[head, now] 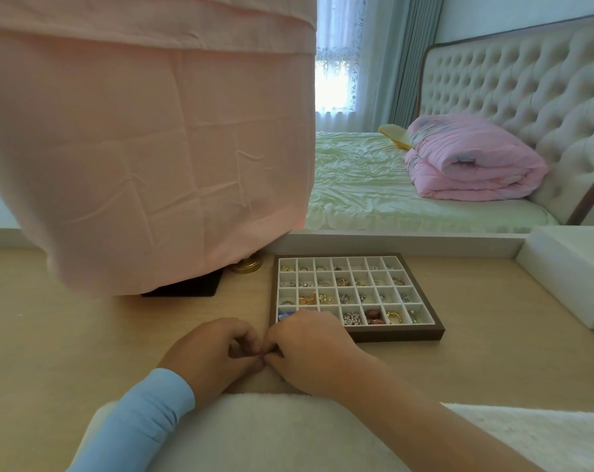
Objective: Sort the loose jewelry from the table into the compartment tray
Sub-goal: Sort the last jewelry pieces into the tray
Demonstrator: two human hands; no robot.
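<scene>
A brown compartment tray [438,330] with a white grid lies on the pale wooden table [84,335], right of centre. Most cells hold rings, earrings, pearls or beads. My left hand [210,352] and my right hand [309,352] meet fingertip to fingertip just in front of the tray's near-left corner. Both have curled fingers pinching something tiny between them; the piece itself is hidden by the fingers. My right hand covers the tray's near-left cells.
A large pink cloth [145,148] drapes over something at the back left, above a dark base [186,287] and a gold lid [246,266]. A white box [568,277] stands at the right. White fluffy fabric [254,434] lies at the table's near edge.
</scene>
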